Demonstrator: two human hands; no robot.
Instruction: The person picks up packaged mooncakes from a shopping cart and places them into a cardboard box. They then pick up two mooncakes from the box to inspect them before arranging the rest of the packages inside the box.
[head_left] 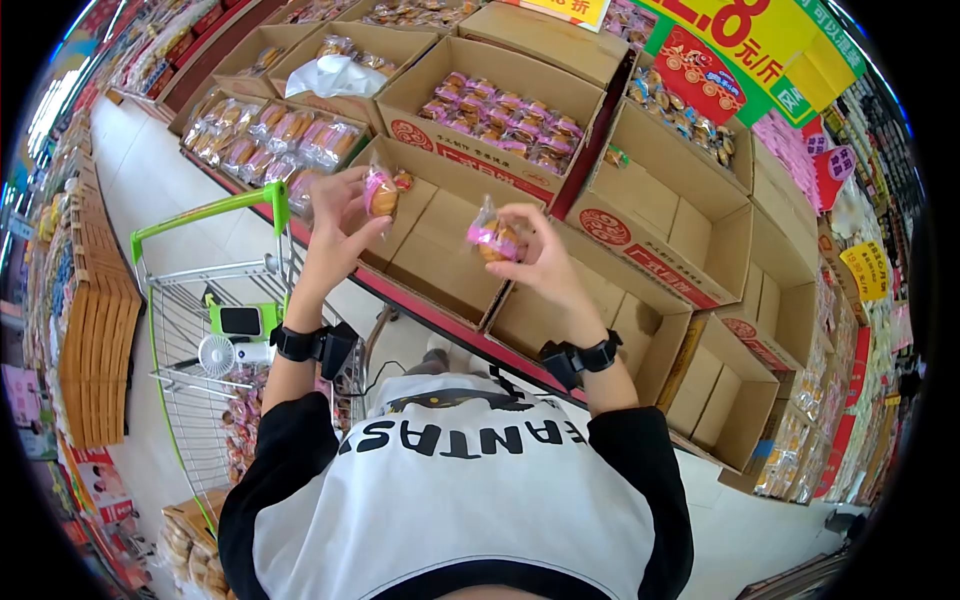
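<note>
Both of my hands are raised over an open cardboard box (425, 235) that has a bare bottom. Between thumb and fingers, my left hand (340, 215) grips a wrapped mooncake (381, 193) in clear plastic with a pink band. A second wrapped mooncake (495, 238), pink-banded too, is pinched in my right hand (538, 250), its twisted plastic end pointing up. A small red-and-green wrapped piece (404, 180) shows right beside the left mooncake. Behind the hands, another box (400, 105) holds rows of pink-banded mooncakes.
More cardboard boxes (670, 215) line the sloped stand on the right. At left stands a shopping cart (180, 330) with a green handle, carrying a small white fan (215, 354) and wrapped goods. Bagged pastries (265, 140) fill a tray beyond it. A yellow price sign (735, 30) hangs above.
</note>
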